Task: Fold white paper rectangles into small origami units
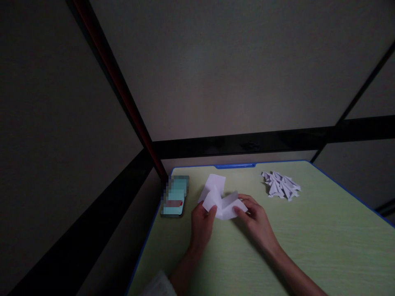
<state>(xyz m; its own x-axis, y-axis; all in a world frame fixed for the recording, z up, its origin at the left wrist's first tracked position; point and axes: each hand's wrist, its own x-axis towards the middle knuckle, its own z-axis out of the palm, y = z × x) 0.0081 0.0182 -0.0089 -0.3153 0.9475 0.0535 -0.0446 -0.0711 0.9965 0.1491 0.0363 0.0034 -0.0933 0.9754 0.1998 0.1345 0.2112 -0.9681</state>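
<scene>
A partly folded sheet of white paper (222,209) is held up between both hands over the table, its flaps standing open around creases. My left hand (202,222) pinches its left side, thumb on the near face and the fingers mostly hidden behind. On the right edge, my right hand (255,220) grips with the thumb in front and the fingers behind a raised flap. Just beyond the left hand lies another piece of white paper (215,183), flat on the table and partly covered by the held one.
A phone (175,196) with a lit, blurred screen lies at the table's left edge. Several folded white paper pieces (280,185) lie bunched at the back right. The pale green table (324,234) has a blue rim and a blue pen groove (235,166), with wall panels behind.
</scene>
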